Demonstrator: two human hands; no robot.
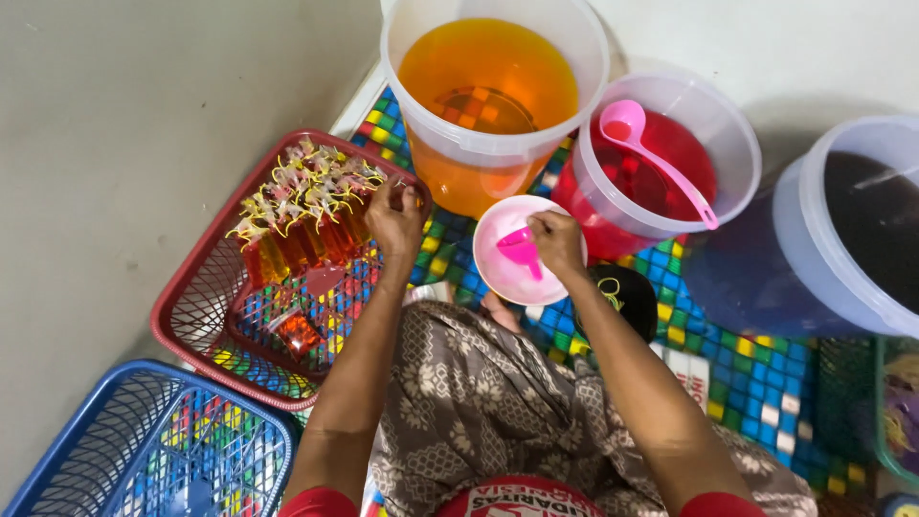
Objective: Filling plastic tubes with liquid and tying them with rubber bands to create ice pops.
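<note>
My left hand (pixel 394 218) reaches over the right rim of a red mesh basket (pixel 196 287), its fingers closed at the tied tops of several small bags of orange liquid (pixel 299 215) that stand in the basket. My right hand (pixel 556 239) holds a pink funnel (pixel 520 251) over a small pink bowl (pixel 498 273) on the floor mat. Just beyond stand a clear bucket of orange liquid (pixel 488 86) and a clear bucket of red liquid (pixel 670 158) with a pink ladle (pixel 651 158) in it.
A blue mesh basket (pixel 153 445) sits at the lower left. A pale bucket of dark liquid (pixel 842 230) stands at the right, with a green basket (pixel 895 412) below it. A multicoloured checked mat (pixel 756 383) covers the floor; my patterned lap fills the bottom centre.
</note>
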